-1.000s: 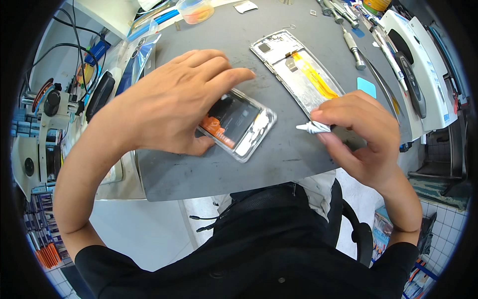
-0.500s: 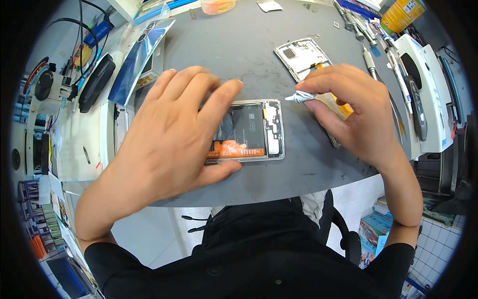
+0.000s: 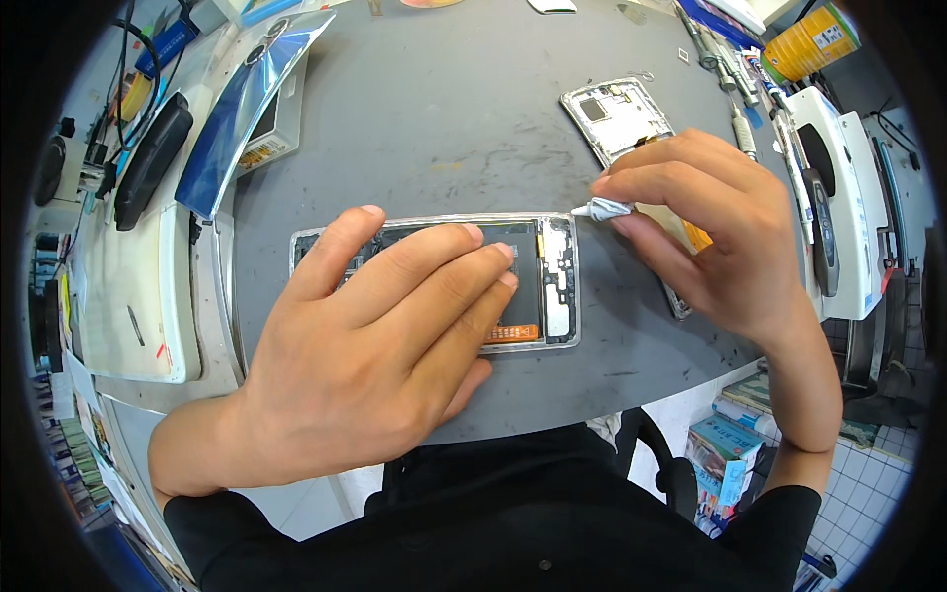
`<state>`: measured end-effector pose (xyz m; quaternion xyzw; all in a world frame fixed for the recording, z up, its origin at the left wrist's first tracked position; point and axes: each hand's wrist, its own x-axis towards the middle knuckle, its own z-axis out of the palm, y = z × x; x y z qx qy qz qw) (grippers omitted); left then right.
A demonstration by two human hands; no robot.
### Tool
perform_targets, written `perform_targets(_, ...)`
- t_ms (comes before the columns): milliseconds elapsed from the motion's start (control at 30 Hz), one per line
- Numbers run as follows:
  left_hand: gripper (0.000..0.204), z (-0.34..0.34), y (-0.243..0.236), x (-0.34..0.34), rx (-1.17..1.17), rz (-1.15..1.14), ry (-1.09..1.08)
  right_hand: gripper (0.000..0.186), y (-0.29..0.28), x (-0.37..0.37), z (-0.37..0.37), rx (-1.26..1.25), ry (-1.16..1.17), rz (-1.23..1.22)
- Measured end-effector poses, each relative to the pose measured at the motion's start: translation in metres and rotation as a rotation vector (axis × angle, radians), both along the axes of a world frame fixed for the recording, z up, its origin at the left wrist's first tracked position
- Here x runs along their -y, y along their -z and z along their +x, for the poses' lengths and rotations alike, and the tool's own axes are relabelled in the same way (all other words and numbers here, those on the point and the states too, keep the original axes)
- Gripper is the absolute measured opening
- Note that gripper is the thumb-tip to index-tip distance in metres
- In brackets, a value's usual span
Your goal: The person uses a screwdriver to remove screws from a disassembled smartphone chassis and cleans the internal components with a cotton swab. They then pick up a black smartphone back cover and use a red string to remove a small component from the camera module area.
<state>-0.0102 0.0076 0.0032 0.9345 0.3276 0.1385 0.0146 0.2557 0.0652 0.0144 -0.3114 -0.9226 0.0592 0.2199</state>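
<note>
An opened phone frame (image 3: 559,281) lies flat on the grey mat, its battery area and orange flex strip partly showing. My left hand (image 3: 370,345) rests over its middle, fingers stretched out and palm down. At the frame's far right corner, my right hand (image 3: 720,227) pinches a small white pointed nozzle (image 3: 609,208) that looks wrapped in crumpled white material. The tip is at or just beside the corner; contact cannot be told. Behind my right hand lies a second silver phone housing (image 3: 619,111), partly covered by it.
Precision screwdrivers (image 3: 718,59) and a yellow can (image 3: 811,43) stand at the back right, beside a white device (image 3: 848,207). To the left are a blue glossy phone back panel (image 3: 242,118), a black case (image 3: 155,163) and a white tray (image 3: 133,306).
My left hand has come down onto the phone frame and flattened. The nozzle tip now reaches the frame's corner, where before there was a gap. The view has shifted slightly.
</note>
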Motion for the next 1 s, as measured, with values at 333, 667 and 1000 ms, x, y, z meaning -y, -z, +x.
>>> perform_targets(333,0.044,0.000,0.001,0.001,0.004,0.009,-0.006,0.026,0.004,-0.001,-0.003,-0.006,-0.015,0.005)
perform_targets(667,0.043,0.002,0.001,-0.001,0.009,0.011,-0.001,0.030,0.003,0.001,-0.004,0.027,-0.030,0.074)
perform_targets(1000,0.044,0.002,0.001,0.000,0.008,0.022,0.000,0.029,0.005,0.009,-0.003,0.025,-0.029,0.121)
